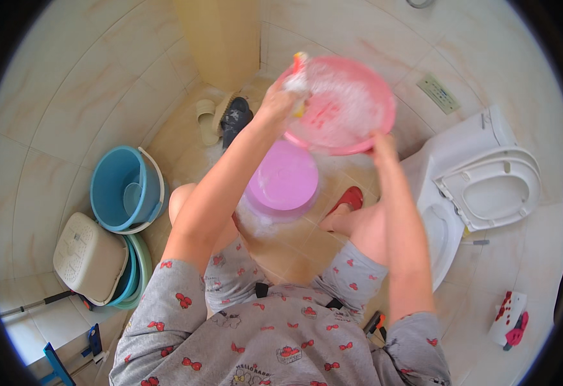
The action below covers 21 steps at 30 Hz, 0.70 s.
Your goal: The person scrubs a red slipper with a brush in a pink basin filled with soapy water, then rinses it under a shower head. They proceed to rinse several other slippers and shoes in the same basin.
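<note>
A round pink plastic basin (327, 113) is held up and tilted before me, its inside coated with white suds. At its right rim my right hand (383, 145) grips the edge. My left hand (280, 102) is at the left rim, closed around a foam-covered object (297, 79) with red and yellow parts. Motion blur hides whether that object is a sponge or a cloth, and whether the left fingers also bear on the rim. Below them a purple plastic basin (284, 176) lies bottom up on the tiled floor, with foam around it.
To the left stand a blue bucket (112, 188), a beige upturned tub (86, 255) and nested basins (139, 275). Slippers (235, 118) lie by the yellowish door post (219, 43). At right is a toilet (443, 227) with its lid raised. Mop handles (35, 304) lie lower left.
</note>
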Tool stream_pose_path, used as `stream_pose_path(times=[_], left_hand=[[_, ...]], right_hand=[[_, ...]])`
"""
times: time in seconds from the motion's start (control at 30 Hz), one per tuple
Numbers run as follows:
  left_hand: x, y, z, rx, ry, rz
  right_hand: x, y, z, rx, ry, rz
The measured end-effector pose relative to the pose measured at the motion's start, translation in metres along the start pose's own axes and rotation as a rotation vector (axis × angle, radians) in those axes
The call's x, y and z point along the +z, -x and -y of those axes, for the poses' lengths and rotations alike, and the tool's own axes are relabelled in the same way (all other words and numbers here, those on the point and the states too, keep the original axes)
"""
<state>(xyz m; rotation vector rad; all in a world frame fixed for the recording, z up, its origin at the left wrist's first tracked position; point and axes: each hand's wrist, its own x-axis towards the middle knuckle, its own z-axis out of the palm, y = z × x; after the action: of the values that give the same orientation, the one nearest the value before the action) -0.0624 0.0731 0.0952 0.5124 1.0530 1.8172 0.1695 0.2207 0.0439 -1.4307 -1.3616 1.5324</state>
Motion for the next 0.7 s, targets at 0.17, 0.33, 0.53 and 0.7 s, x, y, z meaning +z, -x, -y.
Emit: stream_pose_path(times=[0.17, 0.33, 0.53, 0.7], left_hand=[[-0.058, 0.016, 0.012, -0.176, 0.097, -0.210], [-0.071, 0.016, 0.000, -0.190, -0.050, -0.234], [-0.129, -0.002, 0.040, -0.065, -0.837, -0.260], [-0.140, -0.002, 0.013, 0.160, -1.427, -0.447]], right_hand=[[0.075, 0.006, -0.176, 0.493, -0.164, 0.073], [0.091, 0.062, -0.263, 0.436, -0.187, 0.015], [0.070, 0.048, -0.271, 0.567, -0.382, 0.067], [0.064, 0.007, -0.174, 0.377, -0.592, 0.158]])
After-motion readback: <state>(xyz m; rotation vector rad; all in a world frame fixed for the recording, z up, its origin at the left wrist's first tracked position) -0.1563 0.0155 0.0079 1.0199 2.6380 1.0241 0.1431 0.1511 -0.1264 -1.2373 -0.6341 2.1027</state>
